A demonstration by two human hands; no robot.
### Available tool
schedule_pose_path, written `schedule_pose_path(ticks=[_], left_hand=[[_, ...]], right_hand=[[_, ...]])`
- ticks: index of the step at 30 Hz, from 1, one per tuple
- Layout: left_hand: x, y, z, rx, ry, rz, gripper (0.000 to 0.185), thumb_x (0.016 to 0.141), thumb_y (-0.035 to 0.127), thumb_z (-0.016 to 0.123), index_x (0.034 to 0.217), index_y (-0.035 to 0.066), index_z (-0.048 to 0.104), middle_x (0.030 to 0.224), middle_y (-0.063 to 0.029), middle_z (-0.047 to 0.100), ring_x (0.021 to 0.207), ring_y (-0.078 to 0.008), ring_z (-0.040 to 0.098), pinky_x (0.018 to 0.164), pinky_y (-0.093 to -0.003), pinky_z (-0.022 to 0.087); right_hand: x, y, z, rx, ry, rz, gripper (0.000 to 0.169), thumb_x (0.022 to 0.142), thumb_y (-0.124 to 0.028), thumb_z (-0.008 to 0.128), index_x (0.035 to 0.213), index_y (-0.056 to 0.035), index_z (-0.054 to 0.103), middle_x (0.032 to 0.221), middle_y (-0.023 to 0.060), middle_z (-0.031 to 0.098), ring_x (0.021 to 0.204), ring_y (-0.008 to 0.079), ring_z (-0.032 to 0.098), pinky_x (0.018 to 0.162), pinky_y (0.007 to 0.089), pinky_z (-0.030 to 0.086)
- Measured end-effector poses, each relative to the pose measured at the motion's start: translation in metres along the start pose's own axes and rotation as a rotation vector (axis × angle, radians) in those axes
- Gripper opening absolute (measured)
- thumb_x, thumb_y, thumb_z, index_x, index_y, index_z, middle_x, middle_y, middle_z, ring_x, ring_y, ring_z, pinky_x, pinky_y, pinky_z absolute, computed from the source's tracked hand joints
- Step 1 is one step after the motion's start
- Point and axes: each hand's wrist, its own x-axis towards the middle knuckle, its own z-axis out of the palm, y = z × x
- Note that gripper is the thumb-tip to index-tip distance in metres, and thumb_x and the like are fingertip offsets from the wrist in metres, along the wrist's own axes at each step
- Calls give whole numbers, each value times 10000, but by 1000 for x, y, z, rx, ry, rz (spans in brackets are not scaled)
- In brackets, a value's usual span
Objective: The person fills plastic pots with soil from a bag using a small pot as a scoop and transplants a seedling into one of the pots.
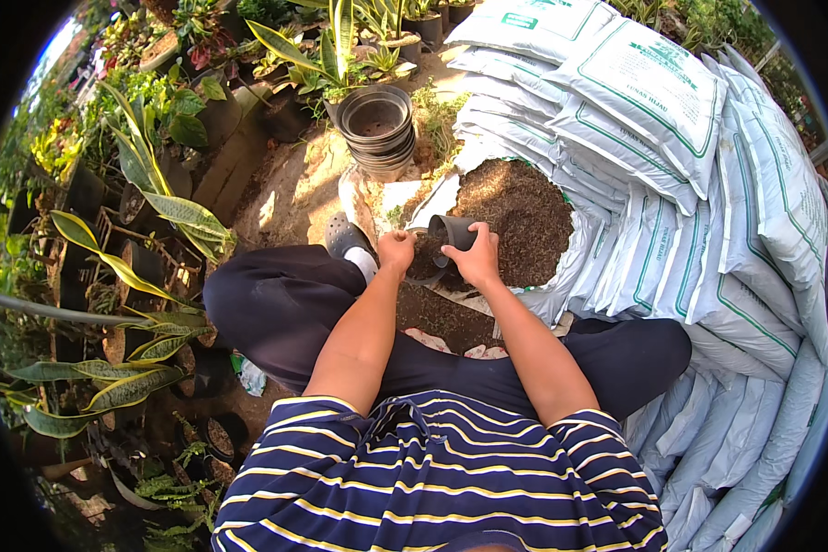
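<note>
My right hand (477, 257) holds a small black plastic plant pot (461, 233), tipped on its side with its mouth toward the left. Right below that mouth is a second plant pot (424, 279) with dark potting mix (426, 257) in it. The fingers of my left hand (395, 251) are pinched together at this lower pot's left rim; the exact grip is partly hidden. Just beyond both pots lies an opened white sack (571, 265), its edges rolled down around a heap of brown potting mix (524, 214).
White printed sacks (642, 83) are piled high along the right. A stack of black pots (376, 127) stands ahead on the ground. Potted snake plants (127, 393) line the left side, with a grey pipe (62, 309) among them. My shoe (348, 238) rests near the sack.
</note>
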Motion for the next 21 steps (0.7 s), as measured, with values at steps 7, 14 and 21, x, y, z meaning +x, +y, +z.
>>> schedule_pose_path(ticks=[7,14,21], left_hand=[[-5,8,-2,5,31,-30,156,871,130,773,780,18,712,734,-61,704,662,-170,635,658,-379,503],[-9,12,-5,6,28,-24,153,870,121,767,774,19,705,723,-68,695,667,-176,635,664,-381,503],[-6,5,-1,52,56,-6,144,873,101,770,776,16,707,719,-73,695,656,-177,636,661,-380,506]], right_hand=[[1,3,5,-17,29,-106,744,782,-343,891,1302,-99,419,1308,217,434,1224,423,492,1046,493,435],[-1,3,5,-17,26,-142,725,785,-318,891,1280,-91,413,1297,205,428,1228,416,482,1043,487,433],[-3,-1,5,-17,51,-196,708,787,-289,892,1269,-94,411,1296,198,416,1232,411,477,1040,480,436]])
